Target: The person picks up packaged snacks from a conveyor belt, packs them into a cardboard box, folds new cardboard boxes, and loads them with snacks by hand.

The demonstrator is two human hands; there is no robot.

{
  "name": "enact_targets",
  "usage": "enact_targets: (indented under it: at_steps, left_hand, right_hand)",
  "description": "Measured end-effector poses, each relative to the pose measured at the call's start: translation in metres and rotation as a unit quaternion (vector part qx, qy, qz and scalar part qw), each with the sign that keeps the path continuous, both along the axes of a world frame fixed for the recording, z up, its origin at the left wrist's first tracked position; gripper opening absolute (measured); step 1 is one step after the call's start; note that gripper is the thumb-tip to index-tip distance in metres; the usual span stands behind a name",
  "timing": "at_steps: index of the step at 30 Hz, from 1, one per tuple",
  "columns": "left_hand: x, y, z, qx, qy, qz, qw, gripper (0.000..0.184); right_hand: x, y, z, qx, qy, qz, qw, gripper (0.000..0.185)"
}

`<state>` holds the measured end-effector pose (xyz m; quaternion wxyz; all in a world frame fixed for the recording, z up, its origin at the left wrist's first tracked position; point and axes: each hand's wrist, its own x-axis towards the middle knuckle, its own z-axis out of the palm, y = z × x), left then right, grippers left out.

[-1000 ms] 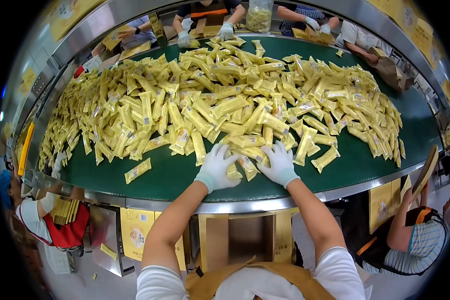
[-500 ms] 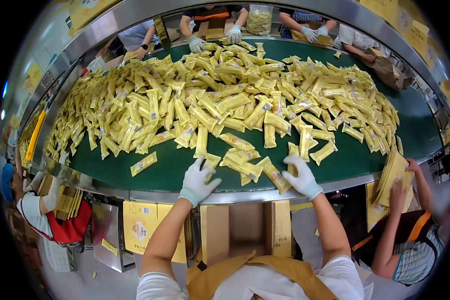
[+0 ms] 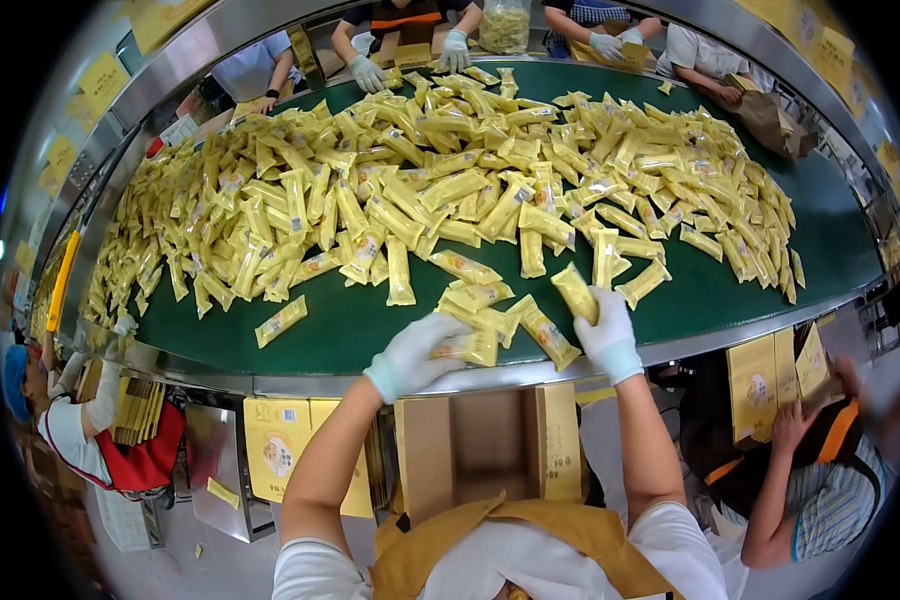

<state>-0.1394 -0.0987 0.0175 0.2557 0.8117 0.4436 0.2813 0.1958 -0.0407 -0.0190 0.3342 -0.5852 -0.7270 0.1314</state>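
We note the right hand (image 3: 610,332) with fingers closed round a yellow packet (image 3: 573,290), the left hand (image 3: 420,350) curled against a second packet (image 3: 478,349) (gripping or not, we cannot tell), both at the worktop's (image 3: 350,340) near edge, presumably for short reach.

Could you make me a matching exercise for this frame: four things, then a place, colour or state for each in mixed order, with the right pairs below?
1. Right hand
2. Nearest box
3. Clear bag
4. Apron at lower left

A. Red
B. Beyond the far edge of the green belt
C. Gripping a yellow packet
D. Open, brown inside

Pairs: 1-C, 2-D, 3-B, 4-A
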Motion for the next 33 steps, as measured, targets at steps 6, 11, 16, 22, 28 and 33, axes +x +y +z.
enact_targets:
  at_steps: [6,11,16,22,28,33]
  left_hand:
    - [0.041,0.069,-0.008,0.023,0.244,-0.062,0.967,0.055]
    - [0.02,0.065,0.003,-0.047,0.332,0.021,0.942,0.054]
    - [-0.055,0.027,-0.04,-0.098,0.248,0.212,0.94,0.055]
    - [-0.059,-0.018,-0.036,-0.121,0.165,0.329,0.922,0.056]
    - [-0.058,0.023,-0.028,-0.068,-0.301,0.4,0.863,0.045]
    - [-0.036,0.097,0.008,-0.108,0.08,0.521,0.843,0.059]
  right_hand:
    - [-0.053,-0.016,0.001,-0.163,-0.252,0.039,0.953,0.052]
    - [-0.036,0.004,0.0,-0.215,-0.266,0.035,0.939,0.047]
    - [-0.026,0.006,0.023,-0.195,-0.18,0.036,0.964,0.04]
    - [-0.101,0.008,0.065,-0.14,-0.075,0.147,0.976,0.045]
    - [-0.178,0.022,0.021,-0.141,-0.251,0.239,0.927,0.036]
    - [-0.175,0.021,0.01,-0.116,-0.277,0.252,0.92,0.025]
